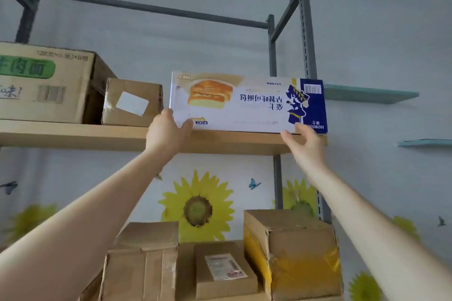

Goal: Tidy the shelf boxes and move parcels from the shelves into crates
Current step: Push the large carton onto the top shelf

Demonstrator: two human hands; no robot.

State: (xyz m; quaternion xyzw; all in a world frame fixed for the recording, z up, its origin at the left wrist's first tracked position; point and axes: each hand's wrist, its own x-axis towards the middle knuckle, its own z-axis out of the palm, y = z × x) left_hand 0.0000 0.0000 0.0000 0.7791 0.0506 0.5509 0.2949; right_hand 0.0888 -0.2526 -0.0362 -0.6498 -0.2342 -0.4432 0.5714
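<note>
Wooden shelf bears bread box; left hand grips its corner; right hand spread, touching.

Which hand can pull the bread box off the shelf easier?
Probably the left hand. It already touches the bread box's lower left corner, thumb on the front. The right hand is open just under the right bottom edge, fingertips barely touching. Both will likely be needed, since the box is long.
</note>
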